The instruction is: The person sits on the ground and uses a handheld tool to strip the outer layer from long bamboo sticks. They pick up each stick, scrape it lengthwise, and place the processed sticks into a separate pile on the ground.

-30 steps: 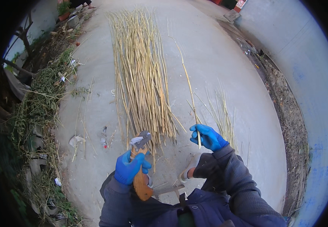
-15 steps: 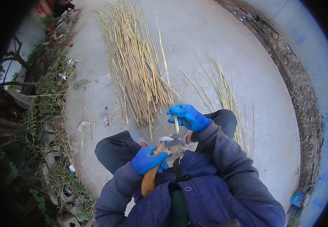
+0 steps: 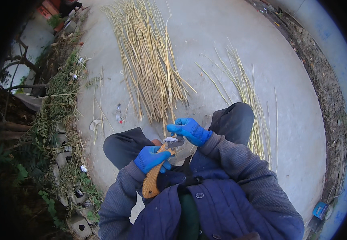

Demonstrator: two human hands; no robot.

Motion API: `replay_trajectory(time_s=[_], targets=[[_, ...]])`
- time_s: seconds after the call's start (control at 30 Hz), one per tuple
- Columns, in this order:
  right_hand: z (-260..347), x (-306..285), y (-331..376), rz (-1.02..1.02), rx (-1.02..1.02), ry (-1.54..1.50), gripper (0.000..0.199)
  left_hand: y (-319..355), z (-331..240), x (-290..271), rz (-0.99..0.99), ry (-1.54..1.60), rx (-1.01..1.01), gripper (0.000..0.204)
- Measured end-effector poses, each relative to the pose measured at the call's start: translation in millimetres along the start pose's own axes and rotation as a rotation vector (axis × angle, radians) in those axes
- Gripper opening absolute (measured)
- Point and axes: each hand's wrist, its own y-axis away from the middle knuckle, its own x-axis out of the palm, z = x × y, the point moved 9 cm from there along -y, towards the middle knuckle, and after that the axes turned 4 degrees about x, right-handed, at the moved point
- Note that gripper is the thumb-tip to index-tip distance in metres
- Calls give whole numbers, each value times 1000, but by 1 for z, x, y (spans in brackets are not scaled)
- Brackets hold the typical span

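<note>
My left hand (image 3: 151,159), in a blue glove, is closed around a cutter with a curved wooden handle (image 3: 153,181) and a metal head (image 3: 174,141). My right hand (image 3: 189,131), gloved the same way, pinches a long dry stalk (image 3: 169,80) near its lower end, right above the metal head. The stalk runs away from me over a big pile of straw-coloured stalks (image 3: 145,76). My right fingertips hide its tip, so I cannot tell whether it sits between the jaws.
A smaller bundle of thin greenish stalks (image 3: 247,96) lies right of my right knee (image 3: 237,124). Dried weeds and hollow blocks (image 3: 80,227) line the left edge of the concrete floor (image 3: 205,32). At the lower right, a blue box (image 3: 320,210) stands by the wall.
My right hand has moved down and left with the stalk, bringing its end to the cutter's head. The left hand has risen slightly and keeps its grip.
</note>
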Motion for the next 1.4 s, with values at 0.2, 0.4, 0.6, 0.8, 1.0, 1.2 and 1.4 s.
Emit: replay_trajectory(time_s=[0.2, 0.4, 0.6, 0.8, 1.0, 1.2, 1.4], targets=[[8, -8, -10, 60, 49, -152, 36, 8, 6, 12, 44, -42, 41, 35], [26, 5, -16, 186, -183, 90, 38, 6, -7, 0, -52, -23, 53, 34], [34, -17, 8, -66, -381, 86, 47, -26, -22, -9, -36, 36, 121, 37], [10, -35, 77, -235, 96, 70, 48, -60, -39, 14, -6, 71, 116, 40], [19, -46, 90, -211, 21, 190, 35, -91, -63, 43, 33, 74, 189, 42], [55, -18, 174, -182, -455, 983, 23, -162, -140, -39, -226, 299, 407, 52], [37, -73, 215, -102, 183, 118, 32, -203, -187, -25, -112, 308, 479, 49]])
